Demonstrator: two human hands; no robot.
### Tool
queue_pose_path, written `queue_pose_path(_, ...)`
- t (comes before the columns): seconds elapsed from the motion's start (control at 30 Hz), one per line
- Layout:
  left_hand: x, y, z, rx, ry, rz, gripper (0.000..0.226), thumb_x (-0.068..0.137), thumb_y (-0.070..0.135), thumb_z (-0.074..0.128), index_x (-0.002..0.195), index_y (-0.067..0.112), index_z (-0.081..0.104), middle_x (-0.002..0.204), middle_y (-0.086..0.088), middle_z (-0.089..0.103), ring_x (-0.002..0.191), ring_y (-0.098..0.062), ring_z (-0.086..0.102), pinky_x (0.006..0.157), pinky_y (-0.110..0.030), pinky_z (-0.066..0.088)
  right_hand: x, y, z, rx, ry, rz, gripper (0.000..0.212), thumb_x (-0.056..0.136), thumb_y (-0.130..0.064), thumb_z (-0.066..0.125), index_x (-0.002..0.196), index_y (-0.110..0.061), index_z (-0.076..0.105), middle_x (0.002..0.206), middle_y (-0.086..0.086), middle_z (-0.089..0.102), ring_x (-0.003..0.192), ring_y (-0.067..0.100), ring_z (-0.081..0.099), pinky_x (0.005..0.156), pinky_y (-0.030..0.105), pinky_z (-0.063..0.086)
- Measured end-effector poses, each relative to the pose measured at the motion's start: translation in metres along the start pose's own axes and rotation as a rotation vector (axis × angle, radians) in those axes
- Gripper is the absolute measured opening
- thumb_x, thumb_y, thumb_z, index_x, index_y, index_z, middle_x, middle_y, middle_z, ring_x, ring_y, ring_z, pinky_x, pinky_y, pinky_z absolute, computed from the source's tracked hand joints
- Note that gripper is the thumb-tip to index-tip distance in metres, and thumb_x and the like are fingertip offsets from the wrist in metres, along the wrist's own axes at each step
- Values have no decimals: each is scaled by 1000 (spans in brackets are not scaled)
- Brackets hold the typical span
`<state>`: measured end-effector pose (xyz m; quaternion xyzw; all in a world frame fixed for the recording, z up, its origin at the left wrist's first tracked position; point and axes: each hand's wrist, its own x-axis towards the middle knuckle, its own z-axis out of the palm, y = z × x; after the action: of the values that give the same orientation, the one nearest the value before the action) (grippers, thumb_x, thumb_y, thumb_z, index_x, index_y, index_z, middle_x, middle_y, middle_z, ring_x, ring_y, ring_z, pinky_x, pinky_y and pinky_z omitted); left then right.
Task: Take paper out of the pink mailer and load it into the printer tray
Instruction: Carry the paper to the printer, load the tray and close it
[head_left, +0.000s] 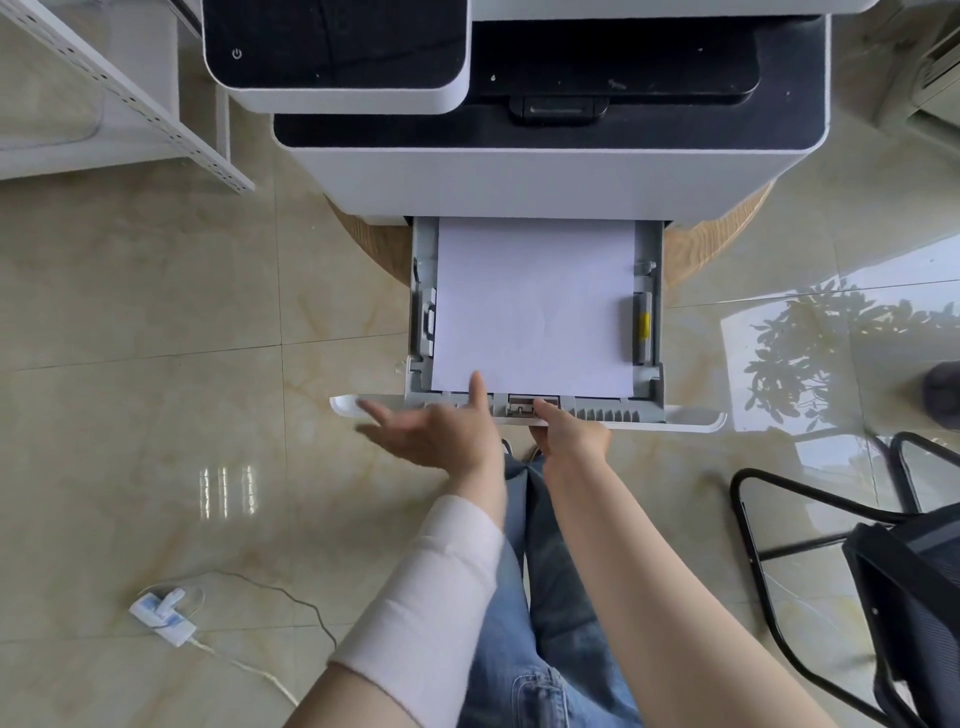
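Jeans (550, 649) fill the bottom of the head view, with both forearms reaching forward over them; a pale wrap (436, 597) covers the left forearm.

Left hand (441, 431) is spread, palm down, fingers fanned out toward the left, and one finger stretches forward so its tip rests on the near edge of the paper (535, 306). Right hand (571, 428) is at the middle of the tray's front edge, fingers curled under the lip and a finger or thumb (I cannot tell which) pressed against the small grey latch (522, 402) there.

Paper lies flat in the tray (653, 364), which is pulled out of the printer (545, 171). It sits between the side guides, the right guide (643, 325) carrying a yellow mark. The sheet's far edge runs under the printer body.

Printer stands on a round wooden stand (717, 239) on a glossy tiled floor (156, 312). A white plug with a cable (163, 613) lies on the floor at lower left, a black chair (883, 571) is at the right, and a white shelf frame (130, 98) is at upper left. No pink mailer shows in this view.
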<state>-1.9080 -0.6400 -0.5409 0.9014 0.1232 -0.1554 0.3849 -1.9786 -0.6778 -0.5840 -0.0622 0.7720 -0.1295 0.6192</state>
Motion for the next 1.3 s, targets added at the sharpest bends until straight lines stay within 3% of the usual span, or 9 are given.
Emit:
queue_pose_path(0.1, 29, 5, -13, 367, -114, 477, 115, 65, 29, 81, 144, 2, 2, 152, -29, -1, 141, -39, -2, 116, -47, 2, 2, 2, 0, -13, -16, -2, 72, 58, -11, 85, 119, 2, 49, 116, 22, 60, 97, 32, 63, 87, 40, 53)
queue_pose_path(0.27, 54, 23, -9, 635, -455, 282, 121, 70, 36, 77, 143, 9, -16, 140, -25, 39, 139, -36, 19, 114, -47, -4, -12, -12, -11, -93, 118, -82, 105, 66, -29, 82, 144, -5, 15, 149, 17, 29, 131, 32, 38, 108, 37, 34)
queue_pose_path(0.4, 57, 24, -6, 721, -477, 257, 117, 72, 41, 74, 143, 9, -13, 127, -21, 53, 126, -36, 40, 114, -49, 2, -32, -45, -54, -464, 481, -702, 116, 70, -37, 77, 145, -2, -4, 154, 24, -7, 141, 38, -9, 116, 47, 1)
queue_pose_path(0.47, 59, 22, -4, 734, -489, 256, 115, 72, 41, 74, 144, 9, -10, 133, -20, 49, 128, -36, 38, 114, -48, 4, -22, -66, -68, -803, 398, -873, 108, 72, -37, 75, 147, -4, 3, 156, 19, 3, 142, 35, -7, 116, 44, 2)
queue_pose_path(0.57, 63, 21, -2, 719, -517, 274, 112, 73, 40, 74, 144, 9, -7, 142, -20, 38, 131, -37, 35, 112, -47, 15, -3, -94, -68, -1095, 96, -784, 106, 74, -35, 74, 147, -7, 3, 151, 15, 29, 140, 32, 19, 112, 40, 21)
queue_pose_path(0.67, 65, 20, 0, 680, -536, 280, 110, 73, 36, 75, 145, 9, -3, 143, -20, 36, 128, -36, 38, 105, -47, 29, 2, -100, -60, -1174, -24, -716, 100, 75, -29, 75, 147, -11, 8, 141, 18, 43, 128, 37, 39, 100, 41, 36)
queue_pose_path(0.87, 63, 22, 1, 557, -526, 272, 119, 66, 33, 81, 145, 12, -6, 146, -23, 25, 134, -37, 27, 109, -46, 26, 9, -102, -56, -1079, -86, -696, 102, 77, -22, 73, 147, -9, 0, 147, 18, 32, 132, 35, 34, 105, 40, 31)
queue_pose_path(1.17, 47, 14, 22, 713, -459, 653, 115, 64, 55, 73, 146, 20, 1, 146, -34, -22, 136, -44, -23, 111, -52, -10, 14, -86, -28, -1148, 169, -885, 127, 66, -61, 67, 144, -3, -15, 154, 24, 7, 142, 36, 4, 116, 38, 5)
queue_pose_path(1.3, 48, 12, 24, 768, -449, 747, 108, 69, 56, 68, 146, 17, 3, 146, -35, -19, 135, -45, -24, 109, -54, -13, 14, -79, -37, -1236, 251, -1261, 109, 74, -64, 52, 143, 7, 5, 152, 31, 6, 141, 39, 0, 116, 41, 0)
